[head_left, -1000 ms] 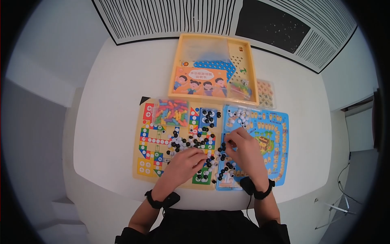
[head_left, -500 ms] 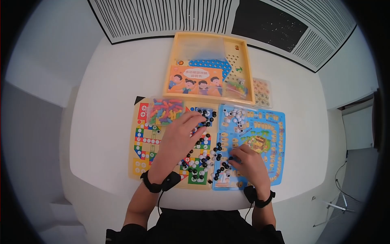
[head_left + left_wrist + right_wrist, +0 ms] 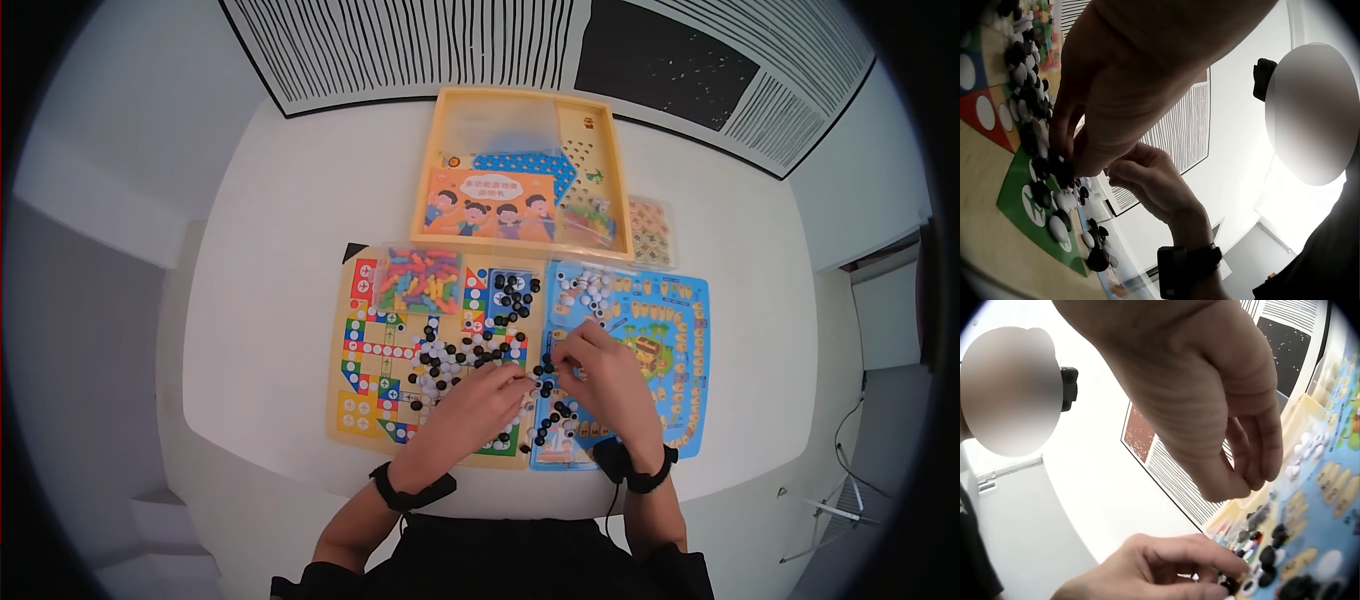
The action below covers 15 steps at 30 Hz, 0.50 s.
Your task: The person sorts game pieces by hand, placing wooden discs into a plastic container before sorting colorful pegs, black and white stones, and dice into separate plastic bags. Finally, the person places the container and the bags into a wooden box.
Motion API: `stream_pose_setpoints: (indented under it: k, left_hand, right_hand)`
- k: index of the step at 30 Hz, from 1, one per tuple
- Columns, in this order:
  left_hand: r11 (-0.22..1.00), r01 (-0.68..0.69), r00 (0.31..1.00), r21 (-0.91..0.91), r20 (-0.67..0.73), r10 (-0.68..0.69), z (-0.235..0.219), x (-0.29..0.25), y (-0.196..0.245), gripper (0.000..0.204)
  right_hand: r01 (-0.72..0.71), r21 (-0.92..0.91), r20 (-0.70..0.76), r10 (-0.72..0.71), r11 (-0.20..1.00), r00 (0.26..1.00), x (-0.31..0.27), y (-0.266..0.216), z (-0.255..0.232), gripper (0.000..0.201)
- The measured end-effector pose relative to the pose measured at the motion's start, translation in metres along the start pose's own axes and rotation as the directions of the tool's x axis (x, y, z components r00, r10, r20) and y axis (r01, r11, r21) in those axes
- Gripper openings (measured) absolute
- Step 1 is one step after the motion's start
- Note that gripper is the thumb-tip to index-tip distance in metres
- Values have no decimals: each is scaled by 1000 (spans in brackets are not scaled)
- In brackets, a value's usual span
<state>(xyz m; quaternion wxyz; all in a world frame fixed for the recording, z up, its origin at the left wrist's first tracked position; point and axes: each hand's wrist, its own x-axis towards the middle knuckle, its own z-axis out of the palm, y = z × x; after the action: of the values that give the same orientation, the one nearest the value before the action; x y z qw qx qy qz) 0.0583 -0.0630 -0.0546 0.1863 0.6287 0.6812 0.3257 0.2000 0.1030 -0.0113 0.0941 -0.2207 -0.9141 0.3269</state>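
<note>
Black and white game pieces [image 3: 470, 352] lie scattered over a ludo board [image 3: 340, 425] and onto a blue game board [image 3: 690, 350]. My left hand [image 3: 478, 408] reaches low among them near the seam between the boards. Its thumb and fingers close around a black game piece [image 3: 1061, 170] at the fingertips. Just to the right, my right hand [image 3: 607, 378] hovers over the blue board's left side, fingers curled and fingertips together. In the right wrist view the right fingertips [image 3: 1266, 472] hang above the pieces; I cannot tell whether anything is between them.
Black pieces [image 3: 515, 297] are gathered at the ludo board's upper right, and white pieces [image 3: 585, 287] in a clear tray beside them. A clear box of colourful pegs [image 3: 420, 280] sits upper left. Behind stands a yellow tray [image 3: 433, 150] with an orange booklet [image 3: 490, 205].
My left hand first went up to the gathered black pieces, then came back down and right to the scattered ones. My right hand dipped toward me, then rose again slightly leftward.
</note>
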Motion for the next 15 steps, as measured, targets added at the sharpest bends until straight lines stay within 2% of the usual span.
stream_pose_setpoints:
  k: [2,3,6,8,9,11,12,14,15]
  left_hand:
    - [999,4,1000,54,6,-5,-1,1,-1,20]
    - [998,0,1000,57,6,-1,0,0,-2,20]
    - [999,4,1000,49,27,-5,0,-1,-9,19]
    - [999,-21,1000,42,-1,21,-2,-1,-9,19]
    - [999,-19,1000,39,-2,19,-5,0,-9,19]
    - [1000,25,991,14,-131,-23,-14,6,-7,19]
    - [1000,28,991,13,-129,-26,-21,13,-7,19]
    - [998,-7,949,62,-314,26,-34,30,-8,18]
    - [998,-9,948,62,-316,28,-38,38,-12,18]
  right_hand:
    - [50,131,-198,-23,990,980,15,-14,-3,21]
    - [51,130,-203,-24,990,979,16,-13,-3,21]
    - [62,56,-152,-52,997,987,17,-5,1,23]
    - [117,-23,-28,-118,993,993,5,11,11,25]
    - [117,-25,-25,-117,993,993,2,11,14,25]
    - [113,-20,15,-113,993,993,-5,11,19,23]
    - [112,-19,17,-111,994,994,-6,11,21,23]
    - [154,-57,-6,-154,986,988,-8,12,25,23]
    - [155,-59,-7,-156,986,988,-9,12,27,23]
